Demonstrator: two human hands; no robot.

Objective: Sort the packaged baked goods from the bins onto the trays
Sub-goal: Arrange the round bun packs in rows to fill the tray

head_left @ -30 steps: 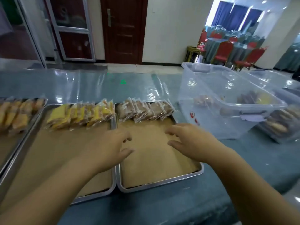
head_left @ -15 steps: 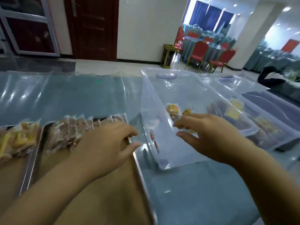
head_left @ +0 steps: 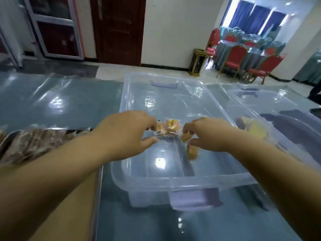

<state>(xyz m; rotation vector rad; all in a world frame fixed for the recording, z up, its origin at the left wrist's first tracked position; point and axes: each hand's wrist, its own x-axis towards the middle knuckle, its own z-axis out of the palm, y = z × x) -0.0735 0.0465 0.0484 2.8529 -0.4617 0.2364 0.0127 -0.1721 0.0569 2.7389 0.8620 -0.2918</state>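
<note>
- I see a small cake pack (head_left: 169, 128) in the middle of the clear bin (head_left: 182, 178), close to the bin floor.
- The left hand (head_left: 125, 134) pinches the left end of that pack with its fingers and thumb.
- A second pack (head_left: 192, 151) is just under the right hand (head_left: 208, 134). That hand's fingers are curled and the thumb touches the pack, but it is blurry, so I can't tell if it has hold of it.
- Both arms reach in over the bin's near rim.
- A second bin (head_left: 278, 94) sits just to the right, with yellow packs (head_left: 255, 130) inside.
- On the left is a tray (head_left: 5, 139) with a row of brown packs (head_left: 34, 141).
- Everything sits on a shiny blue table (head_left: 52, 105).
</note>
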